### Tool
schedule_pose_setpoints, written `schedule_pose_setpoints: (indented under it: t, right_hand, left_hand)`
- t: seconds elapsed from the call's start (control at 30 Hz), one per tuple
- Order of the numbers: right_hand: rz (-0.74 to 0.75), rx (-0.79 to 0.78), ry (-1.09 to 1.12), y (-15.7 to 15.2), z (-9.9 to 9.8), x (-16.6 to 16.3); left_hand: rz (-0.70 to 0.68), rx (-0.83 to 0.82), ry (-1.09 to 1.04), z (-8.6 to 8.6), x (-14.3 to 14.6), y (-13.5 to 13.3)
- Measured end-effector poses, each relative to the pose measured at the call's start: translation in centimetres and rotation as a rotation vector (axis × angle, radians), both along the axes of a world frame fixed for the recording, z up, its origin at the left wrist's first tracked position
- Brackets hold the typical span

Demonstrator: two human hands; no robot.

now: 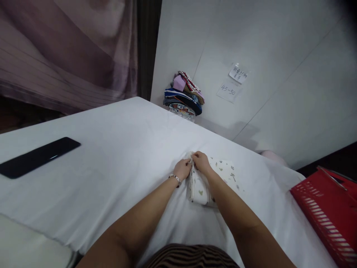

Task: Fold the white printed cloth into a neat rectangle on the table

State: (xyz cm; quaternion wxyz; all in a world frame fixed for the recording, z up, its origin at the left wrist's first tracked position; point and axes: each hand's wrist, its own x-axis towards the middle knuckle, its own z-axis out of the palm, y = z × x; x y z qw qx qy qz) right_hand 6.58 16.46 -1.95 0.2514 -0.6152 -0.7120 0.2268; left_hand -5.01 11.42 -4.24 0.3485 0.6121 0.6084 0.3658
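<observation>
A small white cloth with little green prints (199,188) lies on the white-covered table (117,156), partly folded into a thick roll near me. My left hand (182,169), with a bracelet at the wrist, pinches the far edge of the fold. My right hand (201,162) grips the same edge right beside it, fingers closed. A flat part of the cloth (227,171) spreads out to the right under my right forearm.
A stack of folded colourful clothes (183,95) sits at the table's far edge against the white wall, near two paper notes (233,82). A long black flat object (36,156) lies at the left. A red plastic basket (329,208) stands at the right.
</observation>
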Motion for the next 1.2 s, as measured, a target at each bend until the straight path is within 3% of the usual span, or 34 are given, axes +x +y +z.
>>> schedule_pose_setpoints:
  t: [0.27, 0.77, 1.03, 1.2]
  right_hand:
    - [-0.028, -0.086, -0.195, 0.7, 1.1, -0.5]
    - [0.012, -0.012, -0.517, 1.3, 2.0, -1.2]
    - [0.067, -0.04, -0.597, 2.0, 2.2, -1.6]
    - [0.074, -0.084, -0.6, 2.5, 2.1, -1.6]
  left_hand:
    - [-0.056, -0.004, -0.035, 0.2, 0.0, -0.3]
    - [-0.058, -0.133, -0.022, 0.7, -0.1, 0.0]
    - [-0.194, -0.222, 0.006, 1.8, 0.0, -0.1]
    - [-0.38, -0.31, 0.0, 2.9, -0.3, -1.3]
